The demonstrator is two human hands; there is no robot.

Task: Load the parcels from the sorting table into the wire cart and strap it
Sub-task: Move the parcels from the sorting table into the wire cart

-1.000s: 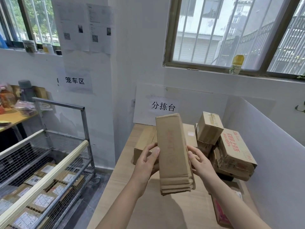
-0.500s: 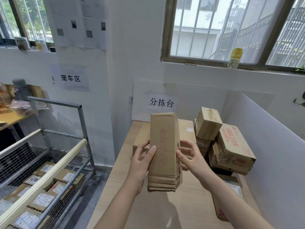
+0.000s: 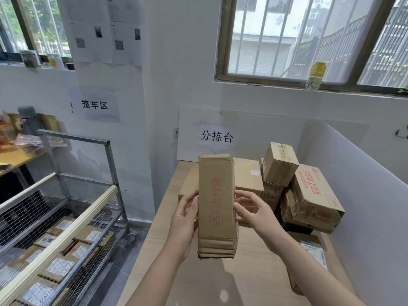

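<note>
A long flat cardboard parcel (image 3: pixel 216 206) with faded red print stands on end in the air above the wooden sorting table (image 3: pixel 198 281). My left hand (image 3: pixel 184 219) grips its left edge and my right hand (image 3: pixel 251 212) holds its right edge, fingers curled round the back. Behind it on the table lie a wide flat box (image 3: pixel 247 176) and a pile of brown parcels (image 3: pixel 309 195) at the right. The wire cart (image 3: pixel 72 219) stands to the left of the table, with several labelled parcels (image 3: pixel 57 266) lying flat on its floor.
A white partition board (image 3: pixel 364 206) walls off the table's right side. Another labelled parcel (image 3: pixel 313 248) lies at the table's right edge under my right forearm. The cart's metal frame post (image 3: pixel 112 173) rises beside the table's left edge. A cluttered desk (image 3: pixel 15 151) sits far left.
The parcel has turned from tilted to upright between my hands and shifted slightly left. The view has swung a little to the right.
</note>
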